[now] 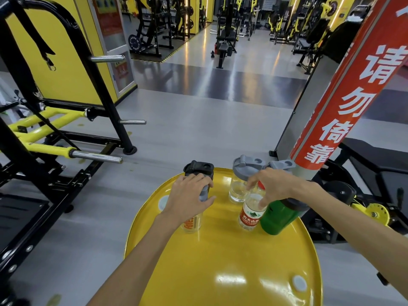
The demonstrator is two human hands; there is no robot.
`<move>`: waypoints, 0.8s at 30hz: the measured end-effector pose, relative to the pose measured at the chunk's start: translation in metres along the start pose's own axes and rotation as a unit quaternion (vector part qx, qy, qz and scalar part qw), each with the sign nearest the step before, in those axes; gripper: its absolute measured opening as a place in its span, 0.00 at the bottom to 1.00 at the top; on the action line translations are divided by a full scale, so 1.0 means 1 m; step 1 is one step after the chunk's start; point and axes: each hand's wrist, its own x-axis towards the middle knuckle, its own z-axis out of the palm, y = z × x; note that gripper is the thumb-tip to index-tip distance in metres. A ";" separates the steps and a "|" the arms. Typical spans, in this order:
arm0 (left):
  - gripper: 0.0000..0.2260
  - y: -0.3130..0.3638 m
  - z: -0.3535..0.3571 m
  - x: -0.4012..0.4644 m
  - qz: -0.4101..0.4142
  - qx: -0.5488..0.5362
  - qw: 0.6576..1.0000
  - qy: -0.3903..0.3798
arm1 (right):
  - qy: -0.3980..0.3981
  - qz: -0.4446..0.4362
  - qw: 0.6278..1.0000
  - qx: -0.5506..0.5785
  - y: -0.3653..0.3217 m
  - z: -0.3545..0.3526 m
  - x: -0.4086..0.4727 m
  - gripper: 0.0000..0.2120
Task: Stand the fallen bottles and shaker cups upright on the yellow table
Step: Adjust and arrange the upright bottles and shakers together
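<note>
On the round yellow table (223, 257) my left hand (189, 195) grips the grey lid of a clear shaker cup with orange lettering (191, 224), which stands upright under my palm. Behind it stands a dark shaker cup (198, 167). My right hand (271, 184) holds the neck of a water bottle with a red label and red cap (250, 215), upright. Beside it on the right stands a green shaker cup (279, 215) with a dark lid. A clear shaker cup with a grey lid (239, 180) stands upright at the back.
A grey column with a red banner (344, 102) rises just behind the table's right side. A black and yellow weight rack (55, 129) fills the left. Grey gym floor (198, 120) lies ahead, with more machines far back. A black bench (375, 164) stands at the right.
</note>
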 end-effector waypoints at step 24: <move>0.42 0.009 -0.025 0.036 0.016 -0.047 0.968 -0.247 | 0.186 -0.006 0.981 0.052 0.010 -0.009 -0.057 0.35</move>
